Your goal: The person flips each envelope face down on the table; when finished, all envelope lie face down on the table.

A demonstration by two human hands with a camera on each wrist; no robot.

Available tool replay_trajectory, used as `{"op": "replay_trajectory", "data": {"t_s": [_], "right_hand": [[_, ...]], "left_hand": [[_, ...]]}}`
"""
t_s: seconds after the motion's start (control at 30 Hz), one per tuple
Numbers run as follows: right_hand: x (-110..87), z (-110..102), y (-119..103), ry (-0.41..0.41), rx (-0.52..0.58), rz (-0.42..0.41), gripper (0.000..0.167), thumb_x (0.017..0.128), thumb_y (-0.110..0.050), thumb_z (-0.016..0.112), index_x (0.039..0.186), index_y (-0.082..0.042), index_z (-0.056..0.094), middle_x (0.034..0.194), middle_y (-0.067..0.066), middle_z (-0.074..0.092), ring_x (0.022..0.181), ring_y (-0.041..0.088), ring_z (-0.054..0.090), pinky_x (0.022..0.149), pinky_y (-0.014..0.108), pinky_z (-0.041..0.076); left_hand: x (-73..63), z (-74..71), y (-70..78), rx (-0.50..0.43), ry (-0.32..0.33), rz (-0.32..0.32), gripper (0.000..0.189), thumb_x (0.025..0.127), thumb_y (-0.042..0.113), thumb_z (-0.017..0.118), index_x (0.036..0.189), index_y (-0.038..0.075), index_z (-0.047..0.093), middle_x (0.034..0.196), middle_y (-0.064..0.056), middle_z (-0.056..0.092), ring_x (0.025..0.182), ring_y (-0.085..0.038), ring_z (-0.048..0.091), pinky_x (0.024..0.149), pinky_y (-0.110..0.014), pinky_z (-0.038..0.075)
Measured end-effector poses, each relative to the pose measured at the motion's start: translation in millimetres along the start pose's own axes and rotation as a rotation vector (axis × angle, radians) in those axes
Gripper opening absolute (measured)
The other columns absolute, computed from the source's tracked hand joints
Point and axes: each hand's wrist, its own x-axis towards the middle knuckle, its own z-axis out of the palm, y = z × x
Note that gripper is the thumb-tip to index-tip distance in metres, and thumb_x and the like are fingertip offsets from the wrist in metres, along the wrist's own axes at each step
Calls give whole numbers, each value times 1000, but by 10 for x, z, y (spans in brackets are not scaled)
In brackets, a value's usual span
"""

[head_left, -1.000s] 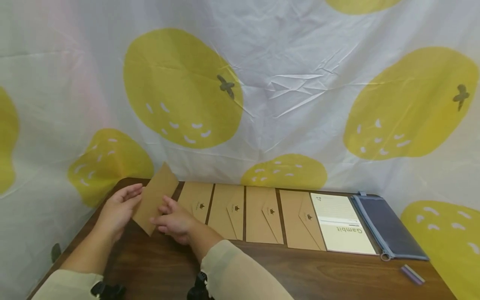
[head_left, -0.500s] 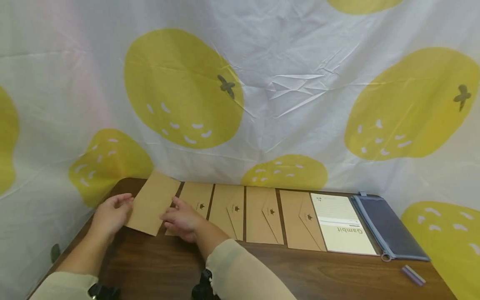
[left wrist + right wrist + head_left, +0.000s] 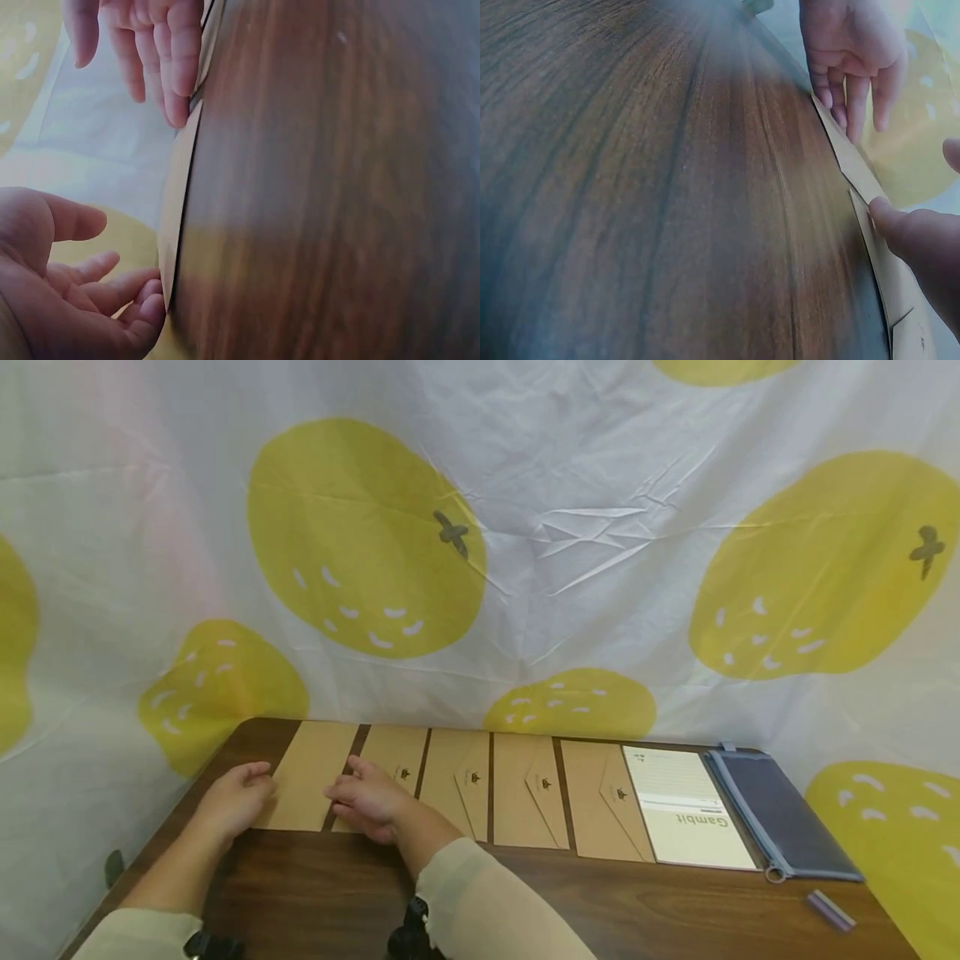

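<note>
A plain brown envelope [image 3: 311,777] lies flat at the left end of a row on the dark wooden table. My left hand [image 3: 234,802] is at its left edge; in the left wrist view, the fingertips [image 3: 154,289] touch its near corner while the thumb stays apart. Across from it, my right hand [image 3: 372,797] sits at the envelope's right edge with fingers extended. This hand partly covers a second envelope [image 3: 393,747] printed with a small crown. More crown-printed envelopes [image 3: 453,760] continue the row to the right, their pointed flaps showing.
Right of the envelopes lies a white "Gambit" notepad [image 3: 690,810], then a dark blue zip pouch [image 3: 783,814] with a ring on its zipper. A small purple and grey stick [image 3: 831,910] rests near the table's right edge. A white curtain [image 3: 585,568] with yellow fruit prints hangs behind.
The plain envelope was held up tilted between both hands; it has been lowered flat at the row's left end. The left hand has moved slightly down with it, and the hands have spread apart.
</note>
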Motion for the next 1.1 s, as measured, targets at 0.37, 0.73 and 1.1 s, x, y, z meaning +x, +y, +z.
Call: {"op": "replay_trajectory", "data": {"t_s": [0.37,0.73,1.1], "right_hand": [[-245,-289,-72,16,-46,-119,84,103,-6,65,170,0,14,171,29,33,153,41,47,126,47,44],[-465,-748,-244,54,-72,-183,86,104,-8,64,170,0,10,171,32,30,155,44,44,128,51,40],[-544,-917,-234,78,-36,-174,86,104,-9,64,170,0,10,173,33,26,158,45,37,130,55,35]], "left_hand": [[-36,279,331,-127,17,62,66,112,30,49,165,-3,29,170,-28,36,157,-49,35,127,-63,36],[26,646,584,-303,-78,90,63,112,22,50,166,-2,27,172,-25,34,159,-48,33,130,-62,31],[-12,830,659,-354,-91,76,61,112,20,52,165,-1,31,170,-26,36,161,-45,31,131,-61,30]]}}
